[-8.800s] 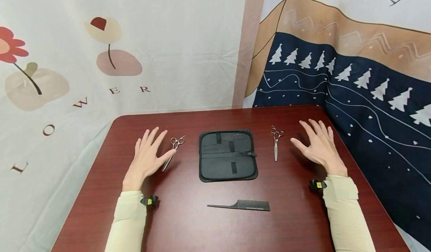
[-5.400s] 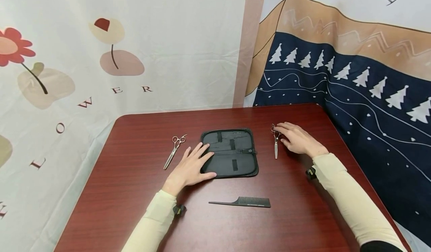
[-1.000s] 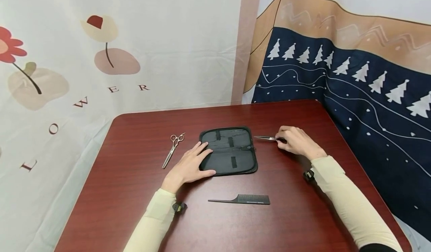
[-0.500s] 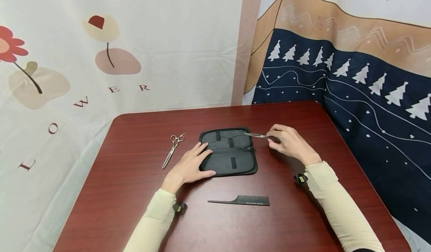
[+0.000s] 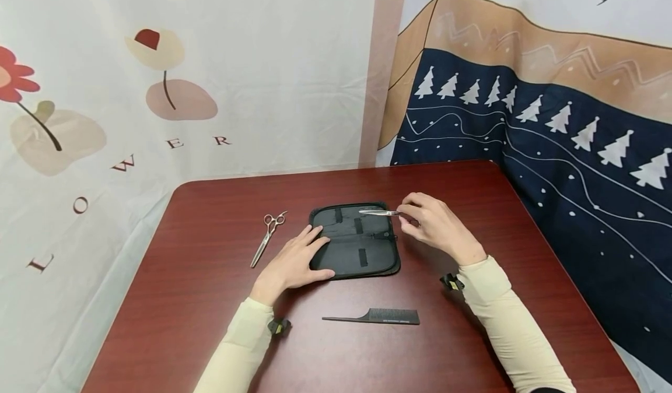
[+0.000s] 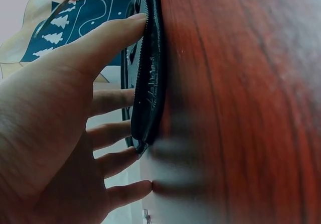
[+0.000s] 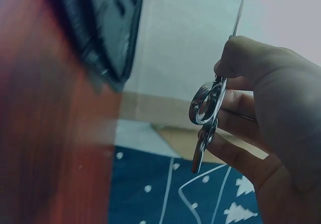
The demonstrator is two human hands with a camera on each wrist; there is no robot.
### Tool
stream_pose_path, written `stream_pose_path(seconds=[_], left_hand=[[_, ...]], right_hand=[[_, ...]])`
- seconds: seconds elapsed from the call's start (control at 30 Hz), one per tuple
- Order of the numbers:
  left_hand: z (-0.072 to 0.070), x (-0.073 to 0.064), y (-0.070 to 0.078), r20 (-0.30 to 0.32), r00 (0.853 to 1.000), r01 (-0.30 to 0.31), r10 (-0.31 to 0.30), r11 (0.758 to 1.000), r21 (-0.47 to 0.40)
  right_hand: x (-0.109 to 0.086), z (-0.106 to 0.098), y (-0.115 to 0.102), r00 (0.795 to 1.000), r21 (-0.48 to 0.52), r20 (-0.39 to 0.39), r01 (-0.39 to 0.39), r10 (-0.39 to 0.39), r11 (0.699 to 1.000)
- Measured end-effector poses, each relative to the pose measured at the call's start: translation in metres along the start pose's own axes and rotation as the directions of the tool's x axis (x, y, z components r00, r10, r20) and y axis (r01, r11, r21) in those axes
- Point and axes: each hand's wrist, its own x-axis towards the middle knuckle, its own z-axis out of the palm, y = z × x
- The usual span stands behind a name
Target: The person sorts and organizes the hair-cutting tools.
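My right hand [image 5: 436, 224] pinches a pair of silver scissors [image 5: 379, 213] near its finger rings, blades pointing left over the upper right of a black zip case [image 5: 341, 259]. In the right wrist view the scissors' ring handles [image 7: 205, 106] hang below thumb and fingers, raised above the table. The case lies unzipped and flat, its inside with elastic loops showing. My left hand [image 5: 294, 265] rests with spread, straight fingers on the case's left edge. In the left wrist view the thumb [image 6: 113, 35] lies at the zipper edge.
A second pair of scissors [image 5: 268, 238] lies left of the case, tips toward me. A black tail comb [image 5: 391, 316] lies in front of the case. The dark red table [image 5: 210, 334] meets printed cloths [image 5: 294, 90] at its back and right.
The right hand picked up the right-hand scissors from the table, turned the blades leftward and carried them left over the case. The left hand moved onto the case earlier and stays there.
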Motion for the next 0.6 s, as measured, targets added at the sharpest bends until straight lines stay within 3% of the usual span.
stream_pose_path(seconds=[0.27, 0.6], left_hand=[[-0.001, 0.001, 0.0, -0.008, 1.0, 0.0, 0.0, 1.0, 0.002], [-0.001, -0.001, 0.001, -0.004, 1.0, 0.014, -0.014, 1.0, -0.017]], right_hand=[[0.015, -0.003, -0.018, 0.995, -0.006, -0.063, 0.078, -0.078, 0.997], [0.021, -0.004, -0.032, 0.994, -0.037, -0.073, 0.083, -0.085, 0.996]])
